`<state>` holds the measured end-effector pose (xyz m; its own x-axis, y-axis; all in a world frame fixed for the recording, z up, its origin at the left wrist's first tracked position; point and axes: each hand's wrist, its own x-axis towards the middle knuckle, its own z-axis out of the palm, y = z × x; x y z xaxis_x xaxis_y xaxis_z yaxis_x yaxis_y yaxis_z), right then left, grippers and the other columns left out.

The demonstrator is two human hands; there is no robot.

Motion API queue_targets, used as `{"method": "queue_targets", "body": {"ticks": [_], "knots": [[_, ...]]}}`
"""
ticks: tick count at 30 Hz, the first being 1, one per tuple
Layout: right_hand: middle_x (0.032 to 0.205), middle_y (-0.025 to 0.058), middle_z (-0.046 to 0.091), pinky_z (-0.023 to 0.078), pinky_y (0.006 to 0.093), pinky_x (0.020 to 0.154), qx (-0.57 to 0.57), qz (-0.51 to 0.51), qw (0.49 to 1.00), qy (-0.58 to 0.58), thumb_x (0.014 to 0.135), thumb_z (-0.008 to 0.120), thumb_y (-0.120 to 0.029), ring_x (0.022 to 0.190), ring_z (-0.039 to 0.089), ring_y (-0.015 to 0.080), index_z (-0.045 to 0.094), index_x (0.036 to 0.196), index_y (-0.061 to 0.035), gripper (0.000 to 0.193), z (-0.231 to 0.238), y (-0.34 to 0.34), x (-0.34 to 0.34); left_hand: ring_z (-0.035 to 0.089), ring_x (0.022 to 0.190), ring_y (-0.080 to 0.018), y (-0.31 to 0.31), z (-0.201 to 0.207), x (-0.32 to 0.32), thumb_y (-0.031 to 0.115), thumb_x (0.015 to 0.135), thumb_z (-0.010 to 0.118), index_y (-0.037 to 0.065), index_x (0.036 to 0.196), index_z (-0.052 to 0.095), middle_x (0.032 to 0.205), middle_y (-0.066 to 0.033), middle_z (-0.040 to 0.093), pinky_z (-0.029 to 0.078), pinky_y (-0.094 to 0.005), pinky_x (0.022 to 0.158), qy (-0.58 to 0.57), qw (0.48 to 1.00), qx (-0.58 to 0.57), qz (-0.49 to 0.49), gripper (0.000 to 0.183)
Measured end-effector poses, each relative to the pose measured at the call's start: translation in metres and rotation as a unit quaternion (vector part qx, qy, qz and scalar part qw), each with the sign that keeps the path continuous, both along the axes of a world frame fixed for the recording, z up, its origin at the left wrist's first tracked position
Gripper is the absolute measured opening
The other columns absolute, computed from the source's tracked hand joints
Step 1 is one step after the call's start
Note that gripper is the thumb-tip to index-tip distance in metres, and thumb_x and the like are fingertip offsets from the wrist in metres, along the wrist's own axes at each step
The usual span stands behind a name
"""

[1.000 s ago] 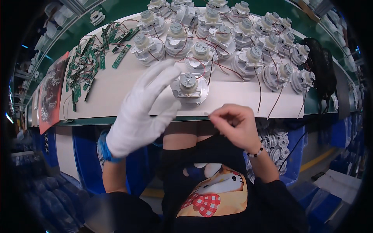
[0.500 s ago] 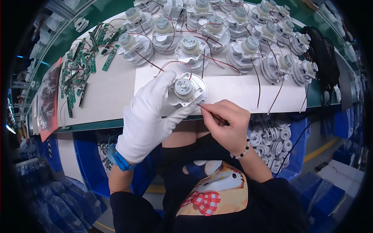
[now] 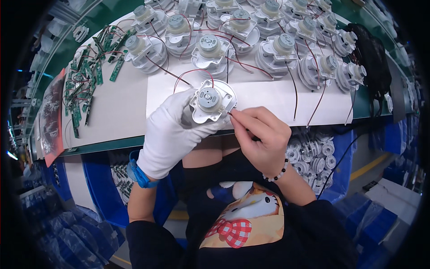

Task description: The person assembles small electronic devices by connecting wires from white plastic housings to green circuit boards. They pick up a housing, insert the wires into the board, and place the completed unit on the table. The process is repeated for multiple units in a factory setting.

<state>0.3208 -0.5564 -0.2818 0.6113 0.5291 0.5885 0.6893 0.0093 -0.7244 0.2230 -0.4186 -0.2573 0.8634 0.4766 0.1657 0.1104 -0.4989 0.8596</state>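
– What lies nearest, at the edge?
– Two blue bins sit below the desk (image 3: 107,145), a left bin (image 3: 99,188) and a right bin (image 3: 344,168), the right one heaped with white round parts (image 3: 313,163). Then comes the desk's green front edge, with both forearms crossing it.

– And the hands?
– Just over that edge. The gloved left hand (image 3: 168,130) has its grip curled around the left and lower side of a white motor unit (image 3: 208,101), which is tilted. Whether its base touches the pale sheet (image 3: 264,101) beneath, I can't tell.

– The right grip?
– Pinched small. The bare right hand (image 3: 264,139) closes thumb and forefinger on a thin dark piece (image 3: 230,113) at the unit's lower right rim; its tip is too small to make out.

– How much room around them?
– Leftward, a stretch of grey board (image 3: 118,107) reaches to the green circuit boards (image 3: 96,67). Rightward, the sheet shows between trailing wires. Beyond the unit it's tight: standing motor units (image 3: 208,51) crowd back in rows, with a black bundle (image 3: 371,67) at far right.
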Motion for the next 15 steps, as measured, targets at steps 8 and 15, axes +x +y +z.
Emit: {"method": "queue_targets", "body": {"ticks": [8, 15], "knots": [[0.068, 0.0075, 0.060, 0.043, 0.0249, 0.045, -0.022, 0.026, 0.999, 0.032, 0.067, 0.065, 0.004, 0.051, 0.056, 0.0168, 0.063, 0.079, 0.0003, 0.012, 0.002, 0.002, 0.006, 0.063, 0.075, -0.0195, 0.008, 0.003, 0.003, 0.019, 0.064, 0.079, 0.002, 0.099, 0.060, 0.088, -0.0105, 0.063, 0.050, -0.0281, 0.067, 0.015, 0.998, 0.053, -0.011, 0.043], [0.069, 0.0063, 0.062, 0.036, 0.0175, 0.043, -0.008, 0.028, 0.998, 0.061, 0.070, 0.064, 0.008, 0.049, 0.050, 0.0052, 0.066, 0.079, 0.0003, 0.012, 0.003, 0.004, 0.006, 0.059, 0.085, -0.0150, 0.016, 0.007, 0.009, 0.017, 0.064, 0.080, 0.002, 0.103, 0.059, 0.094, -0.0077, 0.062, 0.048, -0.0274, 0.074, 0.014, 0.994, 0.099, -0.050, 0.047]]}}
